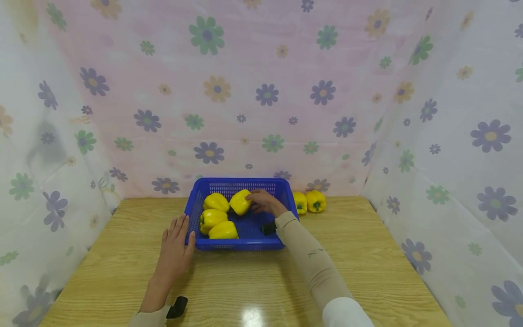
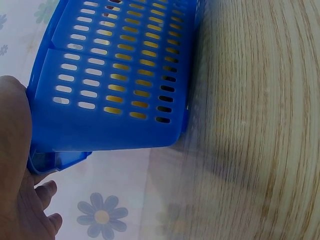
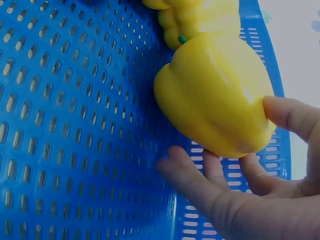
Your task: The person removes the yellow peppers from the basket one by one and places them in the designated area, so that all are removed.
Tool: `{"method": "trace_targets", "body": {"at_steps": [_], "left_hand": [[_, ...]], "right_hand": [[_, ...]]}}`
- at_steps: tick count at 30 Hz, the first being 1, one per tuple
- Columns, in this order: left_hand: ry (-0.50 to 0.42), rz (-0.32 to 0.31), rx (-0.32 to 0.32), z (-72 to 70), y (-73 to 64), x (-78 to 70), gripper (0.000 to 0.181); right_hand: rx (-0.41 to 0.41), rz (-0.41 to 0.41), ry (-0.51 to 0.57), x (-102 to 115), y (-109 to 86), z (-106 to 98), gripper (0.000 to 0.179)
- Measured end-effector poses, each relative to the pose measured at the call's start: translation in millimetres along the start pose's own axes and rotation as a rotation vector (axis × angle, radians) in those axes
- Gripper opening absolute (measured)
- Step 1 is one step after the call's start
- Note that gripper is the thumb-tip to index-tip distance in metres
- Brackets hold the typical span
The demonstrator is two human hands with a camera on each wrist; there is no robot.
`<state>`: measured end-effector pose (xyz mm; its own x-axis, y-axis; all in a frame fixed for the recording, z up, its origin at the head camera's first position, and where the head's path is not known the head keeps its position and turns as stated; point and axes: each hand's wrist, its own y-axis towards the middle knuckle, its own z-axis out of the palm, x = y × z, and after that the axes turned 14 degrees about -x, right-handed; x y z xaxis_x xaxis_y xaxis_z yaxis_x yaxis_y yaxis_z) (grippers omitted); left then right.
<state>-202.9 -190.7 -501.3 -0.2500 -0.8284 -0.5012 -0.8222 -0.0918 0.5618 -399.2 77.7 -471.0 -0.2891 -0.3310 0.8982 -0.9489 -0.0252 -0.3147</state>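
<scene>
Right hand (image 1: 265, 202): thumb and fingertips lightly pinch one yellow pepper (image 1: 240, 202) at one end, we judge to keep clear of the other three peppers (image 1: 216, 203) | pepper inside blue basket (image 1: 241, 244), toward back | left hand (image 1: 176, 245): fingers straight on basket's left edge, steadying it, we think | pepper glossy, broadly lobed; we see no stem

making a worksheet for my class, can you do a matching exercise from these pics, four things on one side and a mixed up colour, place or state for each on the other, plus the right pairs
Things
1. left hand
2. rightmost pepper
3. basket
4. right hand

Matches
a. blue, with slotted walls
b. thumb and fingertips on a yellow pepper
c. against the basket's left side
d. on the table, outside the basket

Pairs: 1-c, 2-d, 3-a, 4-b
</scene>
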Motion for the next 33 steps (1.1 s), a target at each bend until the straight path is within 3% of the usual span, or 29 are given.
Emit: {"method": "trace_targets", "body": {"at_steps": [9,20,24,29,33], "left_hand": [[-0.012,-0.006,0.000,-1.1,-0.5,-0.9,0.056],[-0.018,-0.021,0.020,-4.8,0.3,-2.9,0.057],[-0.018,-0.020,0.020,-3.5,0.4,-2.0,0.057],[-0.019,-0.016,0.008,-2.2,0.0,-1.1,0.057],[-0.014,-0.013,0.004,-0.6,-0.1,-0.2,0.057]], "right_hand": [[0.034,-0.084,-0.118,1,-1.4,-11,0.057],[0.113,-0.065,-0.245,3,-5.2,-10,0.061],[0.184,-0.065,-0.298,3,-5.9,-9,0.065],[0.246,-0.067,-0.290,5,-7.6,-8,0.076],[0.257,-0.073,-0.239,6,-8.9,-8,0.072]]}}
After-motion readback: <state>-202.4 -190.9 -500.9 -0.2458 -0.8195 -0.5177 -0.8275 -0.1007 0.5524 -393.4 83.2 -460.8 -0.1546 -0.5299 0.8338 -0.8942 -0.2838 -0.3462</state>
